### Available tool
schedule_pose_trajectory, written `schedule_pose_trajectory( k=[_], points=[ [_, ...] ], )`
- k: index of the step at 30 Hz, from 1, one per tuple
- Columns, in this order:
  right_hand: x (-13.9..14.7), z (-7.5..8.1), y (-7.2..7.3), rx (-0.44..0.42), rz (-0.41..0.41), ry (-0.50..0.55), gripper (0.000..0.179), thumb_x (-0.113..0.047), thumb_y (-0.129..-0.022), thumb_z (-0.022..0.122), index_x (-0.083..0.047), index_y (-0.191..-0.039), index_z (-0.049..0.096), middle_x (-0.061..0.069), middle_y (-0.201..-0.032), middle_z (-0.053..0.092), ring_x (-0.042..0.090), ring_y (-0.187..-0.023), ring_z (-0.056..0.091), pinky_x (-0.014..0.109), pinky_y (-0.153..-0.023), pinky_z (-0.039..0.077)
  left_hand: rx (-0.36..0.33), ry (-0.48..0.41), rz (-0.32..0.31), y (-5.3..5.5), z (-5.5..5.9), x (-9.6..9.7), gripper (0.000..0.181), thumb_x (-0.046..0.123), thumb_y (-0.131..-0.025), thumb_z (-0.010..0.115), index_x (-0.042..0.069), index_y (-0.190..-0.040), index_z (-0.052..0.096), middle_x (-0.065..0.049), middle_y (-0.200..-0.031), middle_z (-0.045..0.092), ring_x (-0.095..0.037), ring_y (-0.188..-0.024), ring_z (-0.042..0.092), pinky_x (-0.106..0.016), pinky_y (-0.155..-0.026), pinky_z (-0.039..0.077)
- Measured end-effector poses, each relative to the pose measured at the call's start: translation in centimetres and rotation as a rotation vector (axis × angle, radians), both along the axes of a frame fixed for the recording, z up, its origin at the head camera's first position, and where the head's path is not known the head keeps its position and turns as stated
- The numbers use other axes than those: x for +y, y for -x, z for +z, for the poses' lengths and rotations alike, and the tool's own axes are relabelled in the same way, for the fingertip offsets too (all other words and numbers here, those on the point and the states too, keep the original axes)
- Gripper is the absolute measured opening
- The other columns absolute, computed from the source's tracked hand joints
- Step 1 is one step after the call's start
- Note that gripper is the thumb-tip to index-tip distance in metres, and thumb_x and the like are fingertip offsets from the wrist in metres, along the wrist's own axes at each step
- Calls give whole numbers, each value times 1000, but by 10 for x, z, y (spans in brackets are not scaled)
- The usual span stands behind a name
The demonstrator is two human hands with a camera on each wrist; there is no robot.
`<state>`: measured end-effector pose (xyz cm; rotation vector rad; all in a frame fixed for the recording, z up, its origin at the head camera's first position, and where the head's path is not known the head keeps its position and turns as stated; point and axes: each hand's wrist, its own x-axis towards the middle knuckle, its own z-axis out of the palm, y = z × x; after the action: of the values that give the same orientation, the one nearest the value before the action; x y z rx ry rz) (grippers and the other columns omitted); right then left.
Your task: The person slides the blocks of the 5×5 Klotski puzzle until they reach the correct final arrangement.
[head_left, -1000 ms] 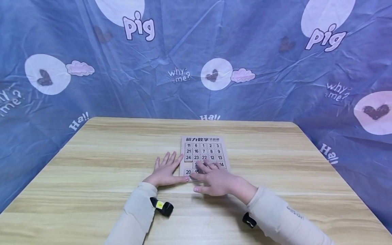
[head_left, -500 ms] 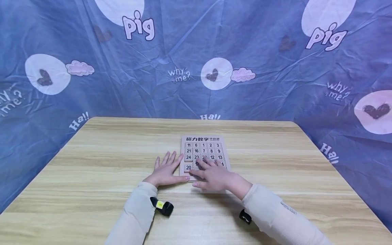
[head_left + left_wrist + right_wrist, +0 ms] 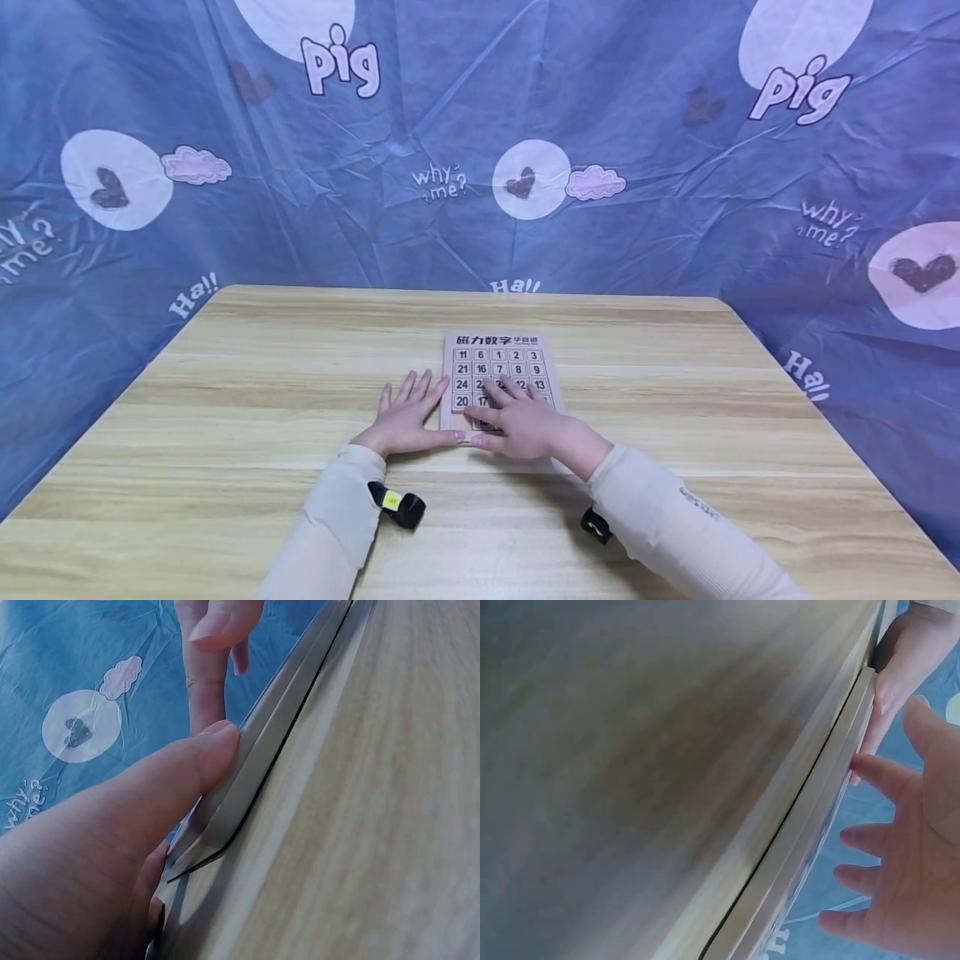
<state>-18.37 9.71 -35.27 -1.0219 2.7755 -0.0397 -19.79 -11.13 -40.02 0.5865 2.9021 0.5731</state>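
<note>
A pale number sliding puzzle [image 3: 498, 340] lies flat on the table, its numbered tiles in rows. My left hand [image 3: 405, 425] is spread at its left side; the index fingertip meets the side edge. In the left wrist view, my left thumb [image 3: 172, 776] presses on the puzzle's rim near a corner. Over the lower right tiles hovers or rests my right hand [image 3: 525, 427], fingers spread, hiding several numbers. Its index fingertip is at the lower edge of the 20 tile [image 3: 462, 402]. Below that tile, the bottom left slot is vacant. Tile 17 [image 3: 483, 402] sits beside 20.
The wood-grain table [image 3: 300, 350] extends on all sides of the puzzle. Behind it hangs a blue printed cloth [image 3: 337, 208]. Both sleeved wrists carry a small black camera, the left one [image 3: 405, 510] close above the tabletop.
The 20 tile has slid up from the bottom row into the vacant slot under 24, leaving the bottom left slot vacant. My right hand moved slightly up and left. My left hand stayed put.
</note>
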Motion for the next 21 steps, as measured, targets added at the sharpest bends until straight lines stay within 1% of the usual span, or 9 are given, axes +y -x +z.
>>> schedule_pose_trajectory(
  k=[3,6,9,12,16,21],
  points=[
    [5,0,-2,12,1,21,56,-57,-85,29,-28,-133,34,13,-141,13,37,-125,8,60,-93,12,2,1,-1,0,1,-1,93,73,-67,43,22,-139,15,-11,-142,5,-30,-127,-6,-53,-95,-10],
    [17,2,-6,25,-16,53,57,-57,-85,30,-25,-133,36,12,-141,14,37,-125,9,59,-93,13,-1,-1,-1,-1,2,-2,93,73,-67,43,22,-139,14,-11,-142,4,-30,-127,-6,-53,-95,-11],
    [37,4,-13,30,-40,82,57,-55,-86,34,-22,-132,38,12,-141,16,37,-125,10,58,-94,13,1,-10,-2,-1,2,-1,93,72,-67,45,21,-139,15,-12,-142,5,-30,-127,-5,-53,-95,-10],
    [57,5,-18,39,-50,119,56,-52,-86,37,-17,-131,40,16,-139,18,38,-125,11,58,-94,13,1,-13,-2,-1,3,-1,94,72,-66,45,21,-139,15,-12,-142,5,-30,-127,-5,-53,-95,-10],
    [79,5,-25,57,-65,147,57,-51,-86,39,-12,-128,44,19,-138,20,40,-124,12,60,-92,14,-4,-8,-6,-1,2,-1,94,72,-66,45,22,-139,14,-11,-142,4,-29,-127,-6,-53,-95,-11],
    [90,2,-30,50,-83,151,58,-52,-86,38,-8,-123,49,20,-137,23,42,-123,14,62,-90,15,-3,-10,-6,0,1,0,94,72,-66,45,22,-139,14,-11,-142,4,-29,-127,-7,-52,-95,-11]
  ],
)
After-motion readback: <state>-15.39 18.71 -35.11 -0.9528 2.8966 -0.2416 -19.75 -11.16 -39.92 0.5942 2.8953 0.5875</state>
